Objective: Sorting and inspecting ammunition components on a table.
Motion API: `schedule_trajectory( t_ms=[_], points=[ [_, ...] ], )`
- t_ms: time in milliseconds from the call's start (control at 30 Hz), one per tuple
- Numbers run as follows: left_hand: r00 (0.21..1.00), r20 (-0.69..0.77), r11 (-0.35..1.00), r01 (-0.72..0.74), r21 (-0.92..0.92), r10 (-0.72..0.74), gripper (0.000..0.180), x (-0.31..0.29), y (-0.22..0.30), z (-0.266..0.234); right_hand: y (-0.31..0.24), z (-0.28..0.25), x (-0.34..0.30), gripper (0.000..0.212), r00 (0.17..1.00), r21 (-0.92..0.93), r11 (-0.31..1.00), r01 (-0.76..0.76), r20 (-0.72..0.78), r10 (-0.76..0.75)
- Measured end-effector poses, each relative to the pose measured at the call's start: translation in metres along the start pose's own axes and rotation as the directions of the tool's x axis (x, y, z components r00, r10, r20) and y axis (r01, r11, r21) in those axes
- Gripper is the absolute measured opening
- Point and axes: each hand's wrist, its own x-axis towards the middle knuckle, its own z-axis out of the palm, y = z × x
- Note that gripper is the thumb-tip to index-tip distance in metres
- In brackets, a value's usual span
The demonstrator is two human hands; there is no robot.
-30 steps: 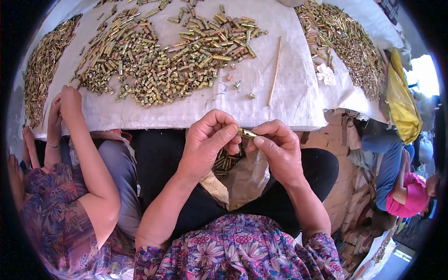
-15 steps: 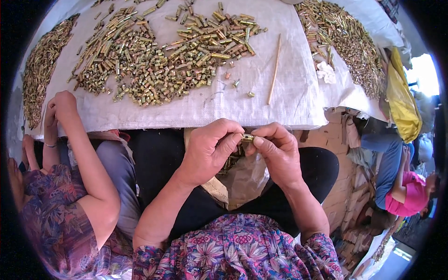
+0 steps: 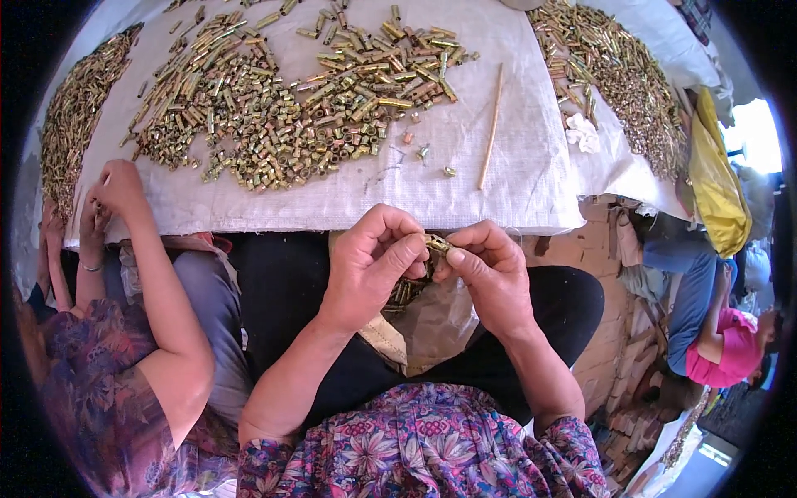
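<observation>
1. Left hand (image 3: 369, 270): thumb and fingers pinch one end of a small brass-coloured metal piece (image 3: 437, 243), above the lap.
2. Right hand (image 3: 498, 278): pinches the other end; fingers partly hide the piece. A loosened pinch could drop it into the plastic bag (image 3: 446, 322) below.
3. Around: a co-worker's hand (image 3: 119, 184); heaped metal tubes and collars (image 3: 274, 133); a thin stick (image 3: 491, 124), possibly obstructing rightward reaches.

The small gold-toned metal piece (image 3: 437, 243) looks glossy and smooth, as do the metal tubes (image 3: 394, 103). The white sheet (image 3: 266, 209) looks like matt, slightly rough woven plastic; the thin stick (image 3: 491, 126), matt wood; the floral shirt (image 3: 432, 444), soft matt cloth.
</observation>
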Motion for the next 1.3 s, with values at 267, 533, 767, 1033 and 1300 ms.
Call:
schedule_trajectory(
  t_ms=[267, 533, 767, 1033, 1300],
  points=[
    [0.999, -0.036, 0.999, -0.027, 0.031, 0.029, 0.010, 0.000, -0.003, 0.005, 0.003, 0.005, -0.004, 0.009, 0.997, -0.020, 0.998, 0.056, -0.045, -0.057],
    [0.999, 0.047, 0.991, -0.018, 0.134, 0.012, 0.009, 0.003, -0.001, -0.001, 0.006, 0.010, -0.006, 0.007, 0.958, -0.278, 0.931, 0.238, -0.090, -0.272],
    [0.989, 0.136, 0.996, 0.039, 0.081, -0.050, 0.008, 0.004, -0.004, -0.008, -0.002, -0.005, -0.007, 0.006, 0.966, -0.444, 0.864, 0.239, 0.021, -0.257],
    [0.878, 0.461, 0.909, 0.289, -0.299, -0.127, 0.023, 0.000, -0.009, -0.009, -0.017, -0.007, -0.007, 0.008, 0.978, 0.077, 0.997, 0.007, 0.208, -0.023],
    [0.871, 0.457, 0.942, 0.286, -0.177, -0.179, 0.026, 0.003, -0.004, -0.019, -0.027, -0.009, -0.006, 0.013, 0.965, -0.054, 0.994, -0.097, 0.240, 0.107]
  ],
)
